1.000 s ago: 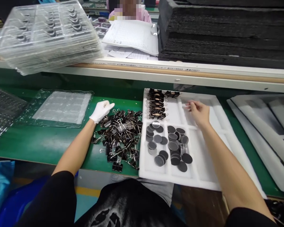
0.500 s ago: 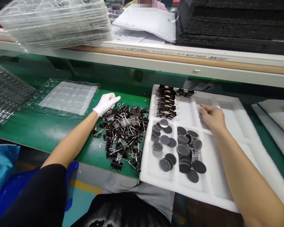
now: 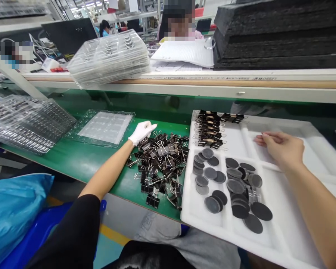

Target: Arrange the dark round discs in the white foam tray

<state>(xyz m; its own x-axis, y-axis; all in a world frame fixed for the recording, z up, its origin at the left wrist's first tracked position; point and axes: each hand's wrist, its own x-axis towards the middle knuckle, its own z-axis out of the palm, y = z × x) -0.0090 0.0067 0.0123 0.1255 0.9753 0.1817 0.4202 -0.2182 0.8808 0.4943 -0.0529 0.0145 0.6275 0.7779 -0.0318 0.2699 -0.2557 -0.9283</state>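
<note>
My left hand [image 3: 142, 132], in a white glove, rests at the upper left edge of a heap of black binder clips [image 3: 162, 164]. Its fingers are curled closed; whether they hold anything is hidden. Over an upper compartment of the white foam tray [image 3: 186, 203] hovers my bare right hand [image 3: 282, 147], fingers drawn in and thumb near them; nothing in them can be made out. Dark round discs [image 3: 235, 186] lie loose in two of the tray's compartments. In the upper left one, several clipped pieces [image 3: 210, 129] stand in a row, with another clipped piece [image 3: 233, 118] beside them.
A clear plastic tray [image 3: 105, 127] lies on the green table [image 3: 81, 160] to the left, near stacked clear trays [image 3: 30, 121]. The shelf [image 3: 168, 87] behind carries more clear trays [image 3: 109, 56] and black foam sheets [image 3: 280, 35]. A person [image 3: 196, 35] sits beyond.
My view has tilted up, so the table and tray appear lower and further right. My right hand has shifted slightly right over the tray. My left hand stays by the clips.
</note>
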